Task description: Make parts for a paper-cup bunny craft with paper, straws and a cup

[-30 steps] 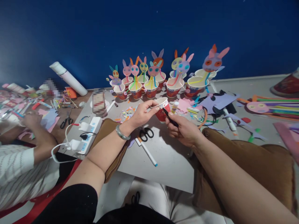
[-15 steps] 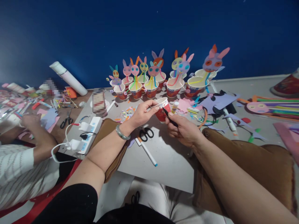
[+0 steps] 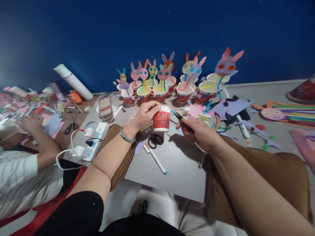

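I have the red paper cup [image 3: 161, 120] in my left hand [image 3: 149, 113], near upright above the bench [image 3: 184, 180], between its front edge and the row of paper-faced cups [image 3: 185, 95] lined up towards its back edge. My left fingers pinch it by the upper left side near the rim, the tips bent over the top; how the thumb lies I cannot fully tell. In my right hand [image 3: 200, 132] the fingers are curled closed around a dark pointed tool [image 3: 177, 116], perhaps scissors or a cutter, its tip just beside the cup and not touching it. I judge this as a step of working on the cup's wall with that tool, paused with the patterned side towards me. A further touch of the tip would call for a firm left pinch without crushing the thin paper, and for my left fingertips to stay out of the tip's path. Below the cup, nearer the front edge, lie black-handled scissors [image 3: 155, 141] and a white marker [image 3: 157, 160], neither of them in my grasp; purple paper scraps [image 3: 227, 109] lie off towards the right end
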